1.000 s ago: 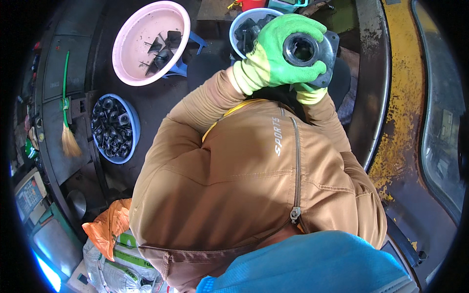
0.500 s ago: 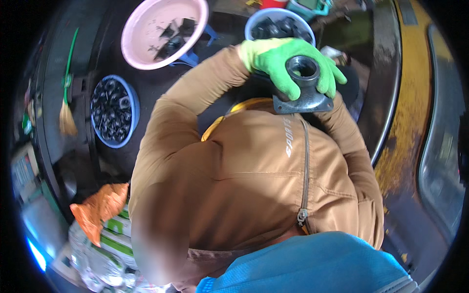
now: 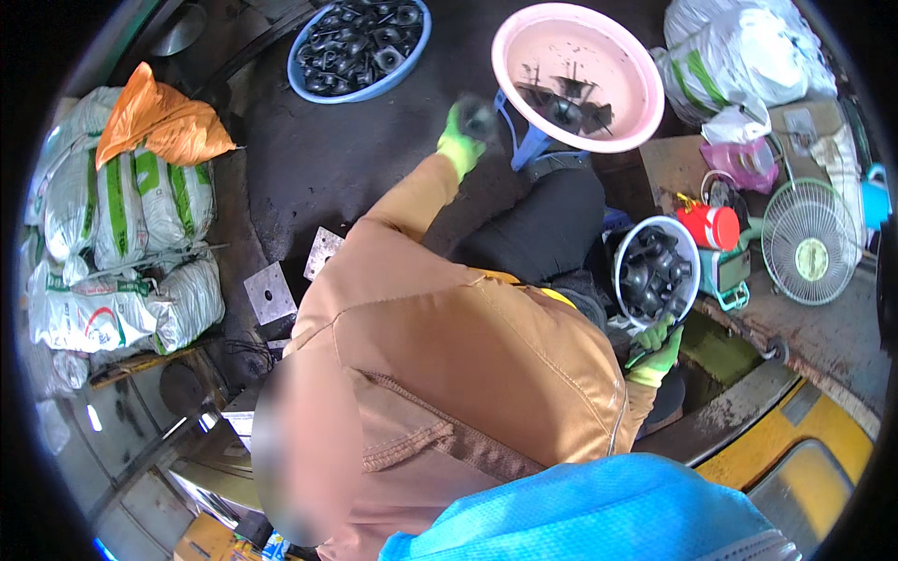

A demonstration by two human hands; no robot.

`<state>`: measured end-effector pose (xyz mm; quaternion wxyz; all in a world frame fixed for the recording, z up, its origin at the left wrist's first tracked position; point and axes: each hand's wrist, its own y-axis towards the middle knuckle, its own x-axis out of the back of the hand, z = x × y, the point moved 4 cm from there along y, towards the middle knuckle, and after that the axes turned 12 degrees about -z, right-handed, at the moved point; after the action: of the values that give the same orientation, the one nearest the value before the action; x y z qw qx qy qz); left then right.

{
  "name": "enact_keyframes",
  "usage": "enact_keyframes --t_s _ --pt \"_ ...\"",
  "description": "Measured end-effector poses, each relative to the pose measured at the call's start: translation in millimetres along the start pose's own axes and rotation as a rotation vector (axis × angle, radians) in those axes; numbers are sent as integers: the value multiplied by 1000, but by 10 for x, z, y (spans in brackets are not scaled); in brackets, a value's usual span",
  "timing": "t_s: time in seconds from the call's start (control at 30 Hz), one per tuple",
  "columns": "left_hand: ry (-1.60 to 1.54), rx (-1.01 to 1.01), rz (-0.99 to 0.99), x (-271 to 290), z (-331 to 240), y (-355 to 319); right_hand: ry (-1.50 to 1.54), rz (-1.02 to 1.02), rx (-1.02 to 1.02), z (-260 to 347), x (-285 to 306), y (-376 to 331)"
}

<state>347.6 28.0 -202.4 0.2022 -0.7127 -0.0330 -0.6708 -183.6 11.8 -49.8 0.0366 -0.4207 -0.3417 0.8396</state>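
Change: half a second ago both green-gloved hands were together at twelve o'clock around one dark ring-shaped metal casting; now they are well apart and that casting is no longer held up between them. The whole view has also swung, so the basins sit in new places.
Meaning: by my judgement the casting has just been passed outward, and the left arm is at the far end of a reach toward the pink basin.
Sacks: white with green stripes, stacked at nine o'clock, an orange bag on top.
Blue basin: eleven o'clock, filled with dark metal parts.
Left hand: stretched to twelve o'clock, blurred by motion, closed around a small dark lump that looks like a metal part; I cannot tell its exact shape.
Pink basin: just right of the left hand, on a blue stool, a few dark parts on its bottom.
White bucket: three o'clock, packed with black castings, chunky and dull, with round bores.
Right hand: four o'clock, just below the white bucket's rim, fingers curled; whether it grips anything I cannot tell.
Fan: three o'clock, lying face up, near a red cup.
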Motion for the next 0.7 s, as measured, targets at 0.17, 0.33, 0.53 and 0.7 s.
enact_keyframes --t_s 0.17,0.33,0.53,0.7 --pt "-212 423 118 -1288 652 -741 -99 -225 37 -85 113 34" --pt "-272 570 -110 -1422 1069 -612 -133 -251 24 15 122 5" --pt "-516 661 -835 -102 2310 392 -161 -186 108 342 132 -117" --pt "327 203 -699 786 2752 959 -122 -140 125 279 45 -149"
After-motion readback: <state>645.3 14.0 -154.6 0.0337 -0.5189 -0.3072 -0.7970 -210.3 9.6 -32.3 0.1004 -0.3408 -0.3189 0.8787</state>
